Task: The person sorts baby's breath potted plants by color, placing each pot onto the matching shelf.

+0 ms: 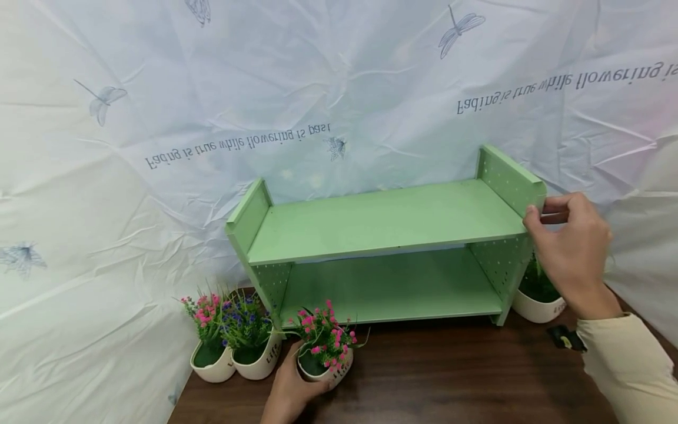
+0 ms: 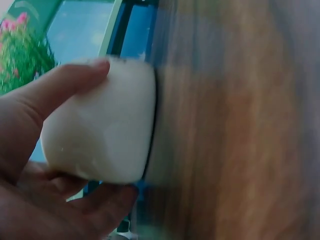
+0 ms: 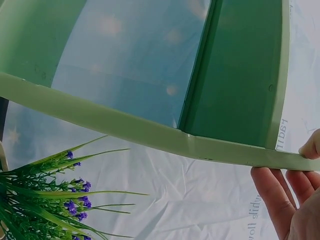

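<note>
In the head view my left hand (image 1: pixel 294 381) grips a white flowerpot (image 1: pixel 339 372) with pink artificial flowers, in front of the green shelf's left end. The left wrist view shows my thumb and fingers curled round the pot's white wall (image 2: pixel 107 125). At the other end, my right hand (image 1: pixel 577 241) pinches the front edge of the side panel of the two-tier green shelf (image 1: pixel 392 221). Thumb and fingertips lie on opposite faces of that panel edge (image 3: pixel 225 151) in the right wrist view.
Two more white pots, one with pink flowers (image 1: pixel 212 372) and one with blue-purple flowers (image 1: pixel 258 366), stand left of the shelf. Another potted plant (image 1: pixel 537 306) is at its right side, partly behind my right hand. A printed cloth (image 1: pixel 371 118) hangs behind the dark wooden table (image 1: pixel 450 371).
</note>
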